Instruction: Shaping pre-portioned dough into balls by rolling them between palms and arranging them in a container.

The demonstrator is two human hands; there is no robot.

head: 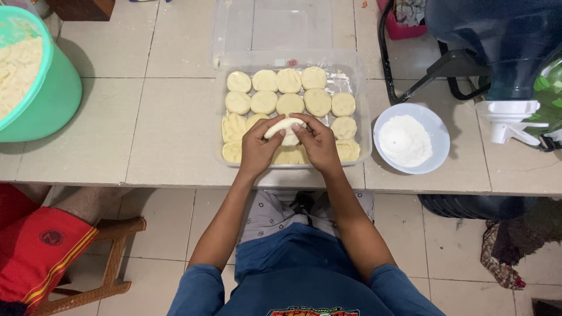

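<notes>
Left hand (256, 147): gripped the dough piece (283, 129).
Right hand (317, 140): pinched its other end.
Risk: soft dough might have torn or slumped onto rounds in the tray (364, 117).

The dough pieces (290, 102) are pale yellow, and so is the dough (284, 130) in the hands. The tray (364, 117) is clear with shiny silver foil inside. The small bowl (436, 131) is light blue with white flour (405, 140) in it. The big tub (55, 93) is green with creamy yellow mix. The counter (146, 134) has light grey tiles. The shirt (293, 263) is blue. The shorts (35, 251) are red with yellow stripes. The water jug (503, 41) is dark blue.
</notes>
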